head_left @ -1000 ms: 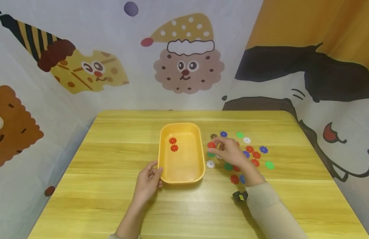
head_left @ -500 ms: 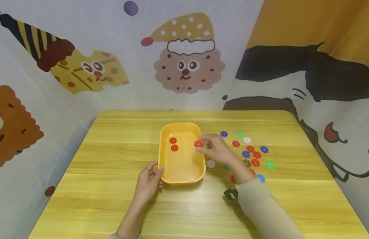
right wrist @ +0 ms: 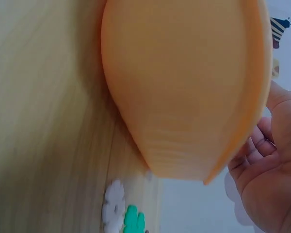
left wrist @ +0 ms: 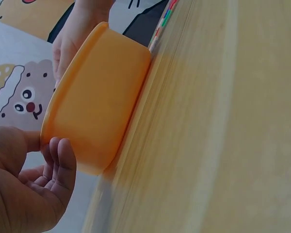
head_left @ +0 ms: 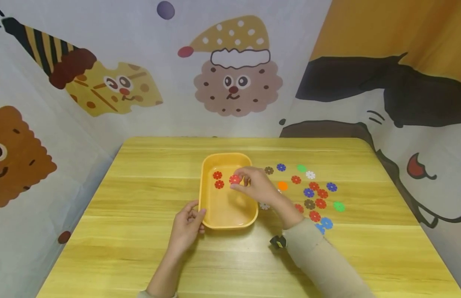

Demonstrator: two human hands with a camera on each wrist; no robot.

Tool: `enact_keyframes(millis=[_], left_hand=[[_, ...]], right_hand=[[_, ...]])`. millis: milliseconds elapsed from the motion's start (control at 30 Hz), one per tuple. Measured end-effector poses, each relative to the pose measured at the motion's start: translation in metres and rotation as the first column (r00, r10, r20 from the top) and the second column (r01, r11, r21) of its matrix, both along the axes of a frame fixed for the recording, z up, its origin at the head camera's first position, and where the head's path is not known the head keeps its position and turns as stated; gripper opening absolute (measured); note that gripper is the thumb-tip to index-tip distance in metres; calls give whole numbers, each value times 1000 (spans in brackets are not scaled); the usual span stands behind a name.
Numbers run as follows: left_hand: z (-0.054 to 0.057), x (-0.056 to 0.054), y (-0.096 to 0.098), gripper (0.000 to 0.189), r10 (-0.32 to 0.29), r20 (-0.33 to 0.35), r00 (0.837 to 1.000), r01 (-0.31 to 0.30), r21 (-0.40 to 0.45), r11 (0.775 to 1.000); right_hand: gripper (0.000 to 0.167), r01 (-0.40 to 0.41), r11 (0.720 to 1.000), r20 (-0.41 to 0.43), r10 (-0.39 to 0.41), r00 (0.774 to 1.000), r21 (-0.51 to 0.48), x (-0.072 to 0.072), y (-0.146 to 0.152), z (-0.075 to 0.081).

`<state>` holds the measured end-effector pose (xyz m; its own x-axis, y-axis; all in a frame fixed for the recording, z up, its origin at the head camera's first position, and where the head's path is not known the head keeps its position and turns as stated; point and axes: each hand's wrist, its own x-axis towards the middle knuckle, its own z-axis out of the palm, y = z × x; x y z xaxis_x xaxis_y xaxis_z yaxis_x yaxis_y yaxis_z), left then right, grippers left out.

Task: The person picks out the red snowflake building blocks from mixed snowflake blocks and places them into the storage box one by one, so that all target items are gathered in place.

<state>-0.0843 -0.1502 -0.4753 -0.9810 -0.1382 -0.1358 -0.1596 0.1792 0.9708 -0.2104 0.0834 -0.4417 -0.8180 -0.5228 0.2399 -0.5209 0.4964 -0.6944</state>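
Observation:
A yellow-orange plastic tray (head_left: 230, 221) stands on the wooden table with two red snowflake discs (head_left: 217, 180) lying in its upper left part. My left hand (head_left: 187, 223) pinches the tray's left rim near the front corner, thumb over the edge and fingers against the outer wall, as the left wrist view also shows. Over the inside of the tray my right hand (head_left: 254, 184) pinches another red snowflake disc (head_left: 234, 179) between thumb and fingertips. In the right wrist view the tray wall (right wrist: 184, 87) hides what the right hand's (right wrist: 271, 160) fingertips hold.
Several loose snowflake discs lie scattered right of the tray, among them a blue one (head_left: 281, 167), an orange one (head_left: 282, 186), a brown one (head_left: 269, 170) and a light green one (head_left: 339, 206). A cartoon-printed cloth (head_left: 230, 124) hangs behind the table (head_left: 114, 248).
My right hand has carried the red snowflake disc leftward from the scattered discs, across the tray's right rim, to above the tray's inside. My left hand keeps its grip on the rim.

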Motion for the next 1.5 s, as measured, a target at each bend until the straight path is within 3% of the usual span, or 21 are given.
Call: enact_keyframes(millis=[300, 533, 767, 1000, 1367, 1500], left_hand=[[-3, -1, -1, 45, 3, -5, 1000, -3, 11, 1000], [-2, -1, -2, 46, 3, -7, 1000, -2, 10, 1000], [-1, 0, -2, 47, 0, -20, 1000, 0, 24, 1000], [-2, 0, 0, 47, -2, -23, 1000, 3, 51, 999], [-2, -1, -1, 46, 3, -9, 1000, -3, 42, 999], [-2, 0, -1, 47, 0, -7, 1000, 0, 39, 999]], right_hand=[[36, -48, 995, 84, 40, 996, 85, -5, -20, -7], [32, -77, 983, 93, 62, 994, 168, -9, -37, -8], [25, -95, 955, 78, 76, 994, 282, -9, -53, -14], [26, -77, 919, 103, 40, 994, 387, -8, -60, -23], [30, -111, 918, 119, 71, 990, 381, -10, -60, -26], [25, -115, 934, 103, 84, 991, 337, -11, -60, -26]])
